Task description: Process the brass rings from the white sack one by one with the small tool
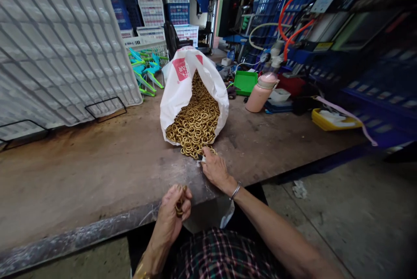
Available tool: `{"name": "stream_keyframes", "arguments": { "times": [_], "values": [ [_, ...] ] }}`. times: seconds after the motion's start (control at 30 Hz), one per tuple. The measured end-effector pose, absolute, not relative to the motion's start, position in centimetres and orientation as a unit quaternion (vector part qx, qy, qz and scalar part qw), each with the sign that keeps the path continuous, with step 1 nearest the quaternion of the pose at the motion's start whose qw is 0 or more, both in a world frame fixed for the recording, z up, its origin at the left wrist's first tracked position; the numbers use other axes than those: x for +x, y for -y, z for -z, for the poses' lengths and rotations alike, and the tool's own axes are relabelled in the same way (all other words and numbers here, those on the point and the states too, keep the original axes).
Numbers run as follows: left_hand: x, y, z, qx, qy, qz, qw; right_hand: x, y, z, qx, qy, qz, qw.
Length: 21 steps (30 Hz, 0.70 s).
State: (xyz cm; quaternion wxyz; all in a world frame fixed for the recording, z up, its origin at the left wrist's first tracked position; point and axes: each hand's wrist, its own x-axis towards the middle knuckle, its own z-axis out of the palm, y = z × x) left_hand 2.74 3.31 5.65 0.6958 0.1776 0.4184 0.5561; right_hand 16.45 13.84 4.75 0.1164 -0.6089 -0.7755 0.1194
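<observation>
A white plastic sack [174, 96] lies on its side on the worktable, its mouth facing me. Many brass-coloured rings [198, 118] fill it and spill out onto the wood. My left hand [174, 207] is closed around a few of the same rings, held above the table's front edge. At the spill, my right hand [215, 168] reaches to the nearest rings with its fingers bent together. A small black and white piece shows at those fingertips, too small to name. Whether a ring is also pinched there is hidden.
White ribbed panels [58, 44] stand on the table [97, 174] at left. Teal and green plastic clips [146, 70] lie behind. Right of the sack are a pink bottle [259, 94], a green tray [245, 82] and a yellow tray [335, 120]. Orange hoses [286, 14] hang from a machine.
</observation>
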Motion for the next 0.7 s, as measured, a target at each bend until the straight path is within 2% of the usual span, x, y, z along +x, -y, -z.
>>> {"name": "stream_keyframes", "arguments": {
  "times": [0.23,0.47,0.7],
  "values": [
    [2.4,-3.6,-5.4,0.102,-0.377,-0.558,0.732,16.3,-14.8,-4.1,-0.640,0.758,-0.094,0.082],
    [2.1,-4.2,-5.1,0.021,-0.361,-0.578,0.731,16.6,-14.5,-3.8,-0.608,0.765,-0.121,0.172],
    [2.3,-5.5,-5.2,0.152,-0.470,-0.597,0.632,14.9,-13.1,-3.9,-0.472,0.799,-0.261,0.268]
  ]
}}
